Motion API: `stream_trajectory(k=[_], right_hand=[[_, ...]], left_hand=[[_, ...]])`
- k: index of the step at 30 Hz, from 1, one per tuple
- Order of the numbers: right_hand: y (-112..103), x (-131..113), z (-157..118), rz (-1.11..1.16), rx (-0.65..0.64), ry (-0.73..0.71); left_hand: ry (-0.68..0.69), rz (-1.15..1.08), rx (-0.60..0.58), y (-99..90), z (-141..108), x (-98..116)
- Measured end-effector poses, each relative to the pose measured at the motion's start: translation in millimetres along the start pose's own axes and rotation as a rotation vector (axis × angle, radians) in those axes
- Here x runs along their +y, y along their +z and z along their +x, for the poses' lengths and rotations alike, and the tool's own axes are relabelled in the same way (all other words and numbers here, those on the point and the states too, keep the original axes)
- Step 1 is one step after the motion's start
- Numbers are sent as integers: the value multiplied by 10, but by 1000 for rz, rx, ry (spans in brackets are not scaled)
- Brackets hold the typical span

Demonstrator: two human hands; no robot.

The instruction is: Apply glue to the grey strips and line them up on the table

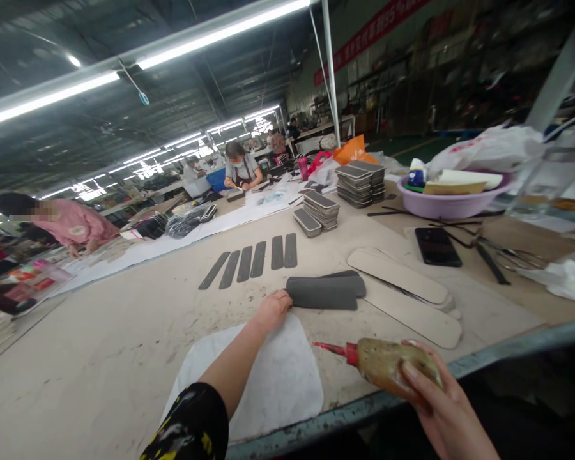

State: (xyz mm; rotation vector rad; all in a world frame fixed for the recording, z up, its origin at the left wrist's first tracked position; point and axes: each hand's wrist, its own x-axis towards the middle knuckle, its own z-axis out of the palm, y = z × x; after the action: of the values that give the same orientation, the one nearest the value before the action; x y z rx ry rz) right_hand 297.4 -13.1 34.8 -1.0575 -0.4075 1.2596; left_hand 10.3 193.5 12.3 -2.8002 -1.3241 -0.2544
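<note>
My right hand (426, 377) is wrapped round a glue bottle (388, 367), amber-brown and stained, whose red nozzle points left above the table. My left hand (273, 310) rests at the left end of some dark grey strips (323, 292) with rounded corners; its fingertips touch them, but whether they grip one I cannot tell. Under the left forearm lies a white sheet (287, 370). Long beige rounded pieces (412, 306) overlap to the right of the grey strips. Beyond my left hand, several smaller dark strips (257, 259) lie in a row on the table.
Stacks of grey-topped pieces (321, 211) stand farther back. At the right are a purple basin (441, 201), a black phone (437, 246) and scissors (517, 257). The table's metal edge (522, 351) runs along my side. Co-workers (242, 172) work at the tables beyond.
</note>
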Motion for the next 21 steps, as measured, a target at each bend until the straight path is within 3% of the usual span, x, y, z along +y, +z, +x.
stream_trajectory(k=[6,11,17,21], right_hand=[[-38,-3,25,59,30,0],[-54,-9,45,104,77,15],[5,47,7,22,75,-49],[41,197,-36,-187,17,-119]], left_hand=[[-70,86,117,-297,-111,148],[2,173,162,-531,-609,498],[-72,-108,152,-313,-1387,1024],[-199,-292,282,-225,-1707,1063]])
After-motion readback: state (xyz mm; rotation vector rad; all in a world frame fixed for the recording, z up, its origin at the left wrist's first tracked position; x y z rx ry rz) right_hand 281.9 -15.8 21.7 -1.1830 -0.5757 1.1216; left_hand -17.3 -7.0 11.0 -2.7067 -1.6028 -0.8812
